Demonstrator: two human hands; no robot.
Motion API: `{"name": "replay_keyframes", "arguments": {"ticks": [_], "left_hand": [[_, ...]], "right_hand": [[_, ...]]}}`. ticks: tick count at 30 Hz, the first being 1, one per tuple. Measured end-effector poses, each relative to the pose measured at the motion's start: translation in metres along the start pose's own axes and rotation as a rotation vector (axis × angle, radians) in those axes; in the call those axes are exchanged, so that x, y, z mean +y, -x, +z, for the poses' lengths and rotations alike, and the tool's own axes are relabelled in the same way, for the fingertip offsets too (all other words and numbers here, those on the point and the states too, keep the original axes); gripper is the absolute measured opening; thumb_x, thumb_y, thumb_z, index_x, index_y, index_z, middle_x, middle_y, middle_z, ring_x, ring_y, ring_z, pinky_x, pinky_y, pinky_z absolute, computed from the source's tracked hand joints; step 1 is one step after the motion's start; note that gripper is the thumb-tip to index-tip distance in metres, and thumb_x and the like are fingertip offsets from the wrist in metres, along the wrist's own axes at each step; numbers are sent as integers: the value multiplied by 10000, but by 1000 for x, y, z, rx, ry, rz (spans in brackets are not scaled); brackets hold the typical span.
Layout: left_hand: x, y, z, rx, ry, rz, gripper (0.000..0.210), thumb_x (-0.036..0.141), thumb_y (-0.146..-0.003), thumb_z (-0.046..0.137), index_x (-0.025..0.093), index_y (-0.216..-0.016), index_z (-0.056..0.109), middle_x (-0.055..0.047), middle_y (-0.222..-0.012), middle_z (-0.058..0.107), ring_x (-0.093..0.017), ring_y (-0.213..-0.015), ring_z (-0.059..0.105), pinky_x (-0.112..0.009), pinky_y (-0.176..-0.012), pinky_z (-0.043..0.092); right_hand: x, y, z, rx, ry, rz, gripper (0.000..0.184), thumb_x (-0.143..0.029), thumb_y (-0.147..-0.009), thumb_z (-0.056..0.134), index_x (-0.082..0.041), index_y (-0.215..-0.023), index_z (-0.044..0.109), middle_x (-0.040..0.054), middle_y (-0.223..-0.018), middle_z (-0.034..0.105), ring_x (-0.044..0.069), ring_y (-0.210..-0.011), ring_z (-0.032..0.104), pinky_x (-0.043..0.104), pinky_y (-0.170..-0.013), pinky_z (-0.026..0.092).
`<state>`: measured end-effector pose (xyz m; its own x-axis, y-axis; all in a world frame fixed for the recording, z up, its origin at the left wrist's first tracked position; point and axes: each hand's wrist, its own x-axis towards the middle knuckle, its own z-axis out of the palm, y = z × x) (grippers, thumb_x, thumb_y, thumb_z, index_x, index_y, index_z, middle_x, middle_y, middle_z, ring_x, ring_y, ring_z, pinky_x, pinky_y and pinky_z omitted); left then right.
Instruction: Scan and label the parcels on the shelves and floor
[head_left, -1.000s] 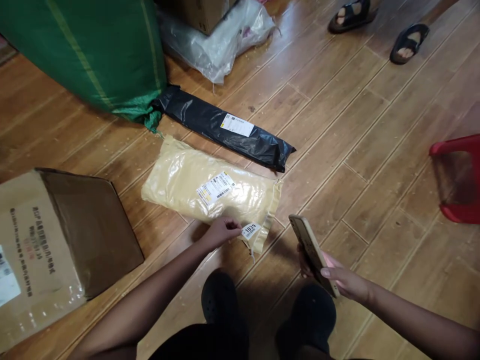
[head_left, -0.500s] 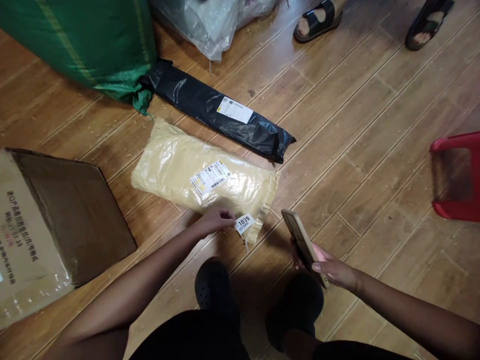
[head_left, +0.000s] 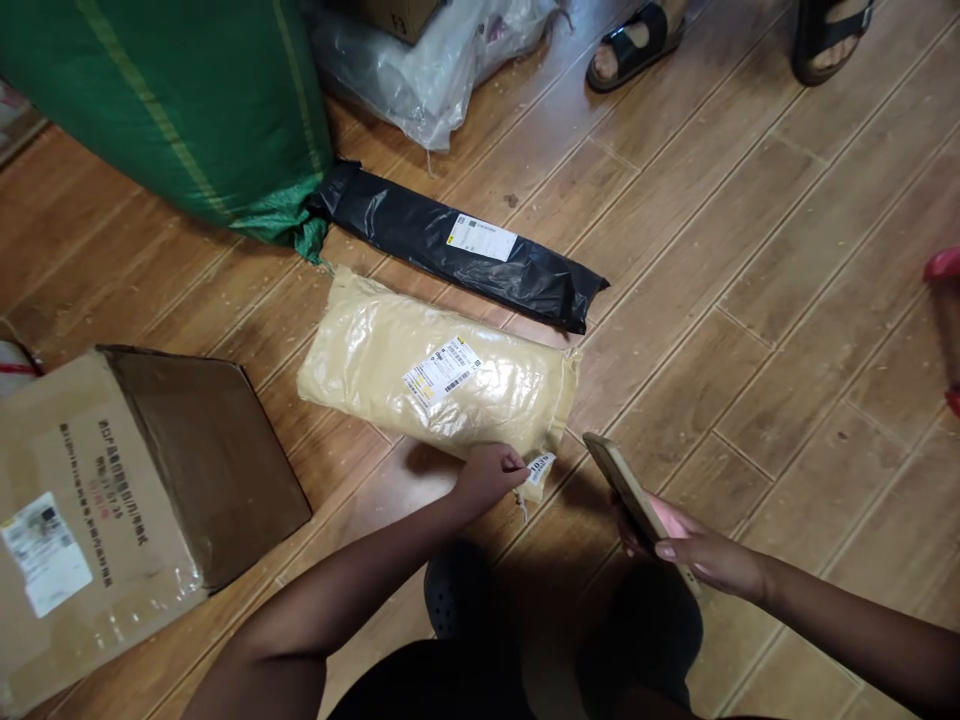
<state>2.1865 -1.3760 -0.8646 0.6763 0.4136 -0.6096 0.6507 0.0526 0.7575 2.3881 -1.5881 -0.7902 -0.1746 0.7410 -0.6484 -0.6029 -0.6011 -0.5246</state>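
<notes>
On the wooden floor in front of me lies a cream plastic parcel point(head_left: 375, 345) with a shipping label point(head_left: 442, 371). My left hand point(head_left: 491, 475) is closed in a pinch at the edge of a small white number sticker point(head_left: 540, 467) on the parcel's near right corner. The sticker's face looks tilted and partly curved. My right hand point(head_left: 694, 550) grips a smartphone point(head_left: 637, 490) in a beige case, held above the floor to the right of the parcel. Its screen is turned out of sight. Beyond the cream parcel rests a long black parcel point(head_left: 420, 240) with a white label.
A cardboard box point(head_left: 217, 480) stands at the left. Behind are a bulging green sack point(head_left: 187, 110) and a clear plastic bag point(head_left: 431, 90). Another person's sandalled foot point(head_left: 637, 45) is at the top right. Part of a red plastic stool point(head_left: 946, 268) shows at the right edge.
The view has swung left, so floor items appear farther right. My left hand stays at the sticker, which now looks more tilted. The other person's right-side foot has shifted slightly.
</notes>
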Motion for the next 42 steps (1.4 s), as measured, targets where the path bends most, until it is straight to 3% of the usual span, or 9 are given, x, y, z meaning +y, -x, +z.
{"name": "replay_keyframes", "arguments": {"ticks": [6, 18, 25, 28, 30, 35, 37, 39, 42], "left_hand": [[7, -11, 26, 46, -312, 155, 224, 368, -828, 572, 194, -749, 690, -56, -762, 699, -184, -694, 601, -291, -633, 359], [-11, -28, 30, -11, -710, 342, 237, 133, -894, 428, 98, -855, 659, -187, -774, 658, -282, -757, 613, -367, -686, 365], [-4, -25, 19, -124, -786, 627, 362, 207, -970, 296, 162, -1070, 641, -167, -1094, 655, -263, -1075, 549, -421, -912, 374], [-10, -22, 21, -161, -874, 768, 415, 145, -968, 250, 97, -1228, 569, -196, -1319, 565, -251, -1285, 449, -470, -1111, 240], [-15, -16, 23, -125, -886, 745, 408, 129, -941, 339, 44, -1304, 504, -235, -1443, 438, -264, -1403, 316, -517, -1168, 121], [-1, 17, 20, -116, -568, 594, 548, 402, -795, 651, 196, -1297, 573, -168, -1593, 157, -396, -1465, 24, -652, -1134, -12], [16, 26, 19, -158, -157, 457, 558, 512, -860, 532, 251, -1353, 526, -138, -1559, 288, -368, -1458, 131, -619, -1154, 70], [34, 30, 21, -224, 300, 286, 609, 589, -932, 273, 265, -1424, 426, -133, -1479, 430, -312, -1366, 381, -545, -1111, 300], [59, 32, 21, -294, 889, 106, 637, 603, -940, 114, 285, -1396, 426, -126, -1430, 488, -283, -1218, 546, -489, -971, 463]], "right_hand": [[-4, -8, 8, -20, -10, -9, 720, -478, -637, 791, -215, -1250, 519, 25, -867, 570, 183, -788, 507, 301, -727, 407], [-6, -11, 12, -40, 14, -14, 719, -519, -641, 775, -214, -1240, 520, 22, -862, 559, 176, -767, 492, 302, -715, 387], [-1, -13, 7, -41, -4, -13, 750, -511, -613, 792, -206, -1243, 522, 11, -826, 548, 166, -728, 485, 293, -685, 392], [1, -12, 4, -21, 3, -24, 738, -468, -647, 782, -231, -1281, 489, 34, -924, 566, 200, -824, 525, 326, -773, 421], [1, -12, 0, -16, 65, -73, 741, -439, -658, 779, -242, -1297, 459, 59, -1052, 557, 240, -982, 533, 372, -918, 398], [-6, -16, -4, 83, 320, -181, 788, -394, -595, 829, -238, -1244, 410, 93, -1186, 521, 311, -1166, 461, 469, -1054, 311], [-11, -20, 0, 215, 449, -211, 777, -365, -575, 852, -234, -1200, 409, 97, -1146, 541, 325, -1127, 478, 490, -1008, 353], [-17, -24, 9, 352, 562, -256, 793, -357, -555, 870, -232, -1185, 404, 101, -1131, 546, 334, -1105, 482, 500, -973, 377], [-24, -29, 27, 409, 570, -310, 839, -373, -523, 891, -233, -1184, 393, 105, -1153, 544, 331, -1100, 490, 493, -945, 399]]}}
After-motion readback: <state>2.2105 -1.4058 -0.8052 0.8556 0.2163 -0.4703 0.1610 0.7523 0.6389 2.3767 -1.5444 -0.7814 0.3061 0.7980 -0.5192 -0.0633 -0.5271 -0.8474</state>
